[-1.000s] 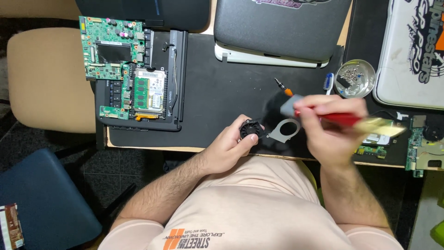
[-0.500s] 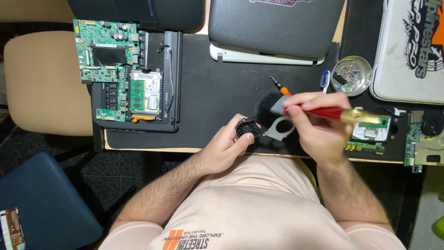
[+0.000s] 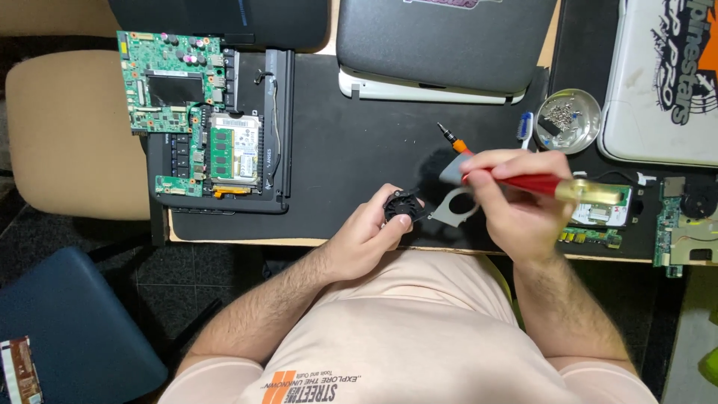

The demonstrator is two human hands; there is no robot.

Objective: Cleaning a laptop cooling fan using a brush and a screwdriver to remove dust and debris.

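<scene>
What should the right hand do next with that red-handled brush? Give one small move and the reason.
Probably sweep the red-handled brush leftward across the small black fan. The left hand pinches the fan at the mat's near edge, and the right hand holds the brush with its blurred bristle end just right of the fan, over the metal bracket.

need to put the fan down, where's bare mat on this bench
The mat is bare between the open laptop and the screwdriver, below the grey laptop. It is crowded on the right: screw dish, boards, right hand. The left hand holds the fan.
</scene>
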